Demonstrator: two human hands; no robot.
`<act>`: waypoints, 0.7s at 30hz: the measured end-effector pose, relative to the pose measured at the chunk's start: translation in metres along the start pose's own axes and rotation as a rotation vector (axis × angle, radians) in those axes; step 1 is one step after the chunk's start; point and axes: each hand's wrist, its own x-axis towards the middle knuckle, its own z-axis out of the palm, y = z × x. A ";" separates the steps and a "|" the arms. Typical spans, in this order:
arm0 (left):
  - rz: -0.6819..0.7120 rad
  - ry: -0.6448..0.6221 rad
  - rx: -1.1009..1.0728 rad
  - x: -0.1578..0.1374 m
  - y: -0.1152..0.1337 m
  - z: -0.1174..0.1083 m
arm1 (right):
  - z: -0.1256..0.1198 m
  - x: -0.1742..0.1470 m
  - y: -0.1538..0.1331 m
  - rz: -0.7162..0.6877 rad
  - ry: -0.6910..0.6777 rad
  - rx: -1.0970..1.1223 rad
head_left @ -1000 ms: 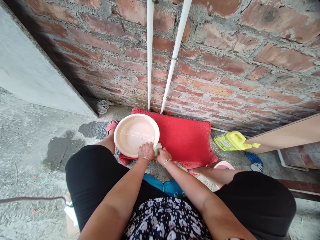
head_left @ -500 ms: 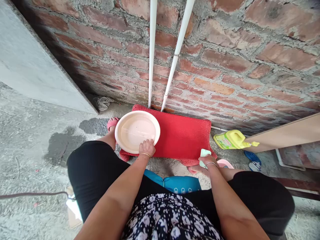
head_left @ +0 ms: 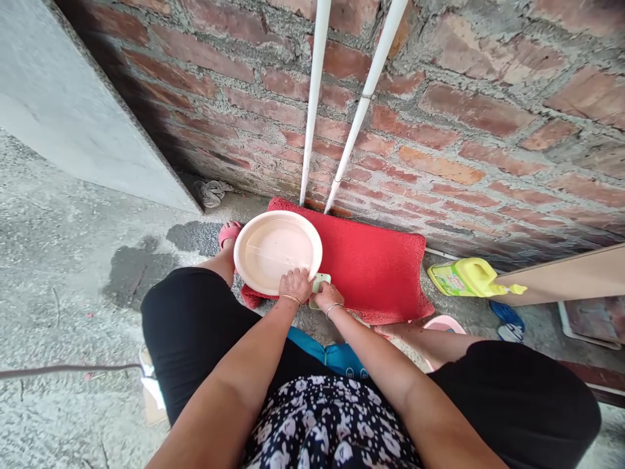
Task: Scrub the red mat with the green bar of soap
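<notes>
A pale cream basin with some clear liquid in it stands on the left part of a red cloth-covered surface. My left hand grips its near right rim, with the fingers curled over the edge. Just to the right, my right hand is closed around a pale green flat rectangular object, close beside the basin's rim. What that object is I cannot make out; my hand covers part of it.
Behind the red surface rises a brick wall with two white pipes. A yellow jug lies to the right, near a blue slipper and a pink tub. At the left leans a grey slab.
My right hand has moved left with the pale green object, from the right end of the red surface to beside the basin. My left hand stays at the basin's rim.
</notes>
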 end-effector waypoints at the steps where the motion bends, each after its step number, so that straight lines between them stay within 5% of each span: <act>1: -0.001 -0.002 -0.004 0.000 0.000 0.000 | 0.000 0.000 -0.001 -0.003 0.007 -0.020; 17: -0.016 -0.022 -0.011 0.000 0.001 -0.001 | -0.022 -0.008 0.044 0.079 0.015 -0.091; 21: -0.004 0.009 -0.021 0.000 0.000 0.002 | -0.013 -0.013 0.033 0.047 0.020 -0.083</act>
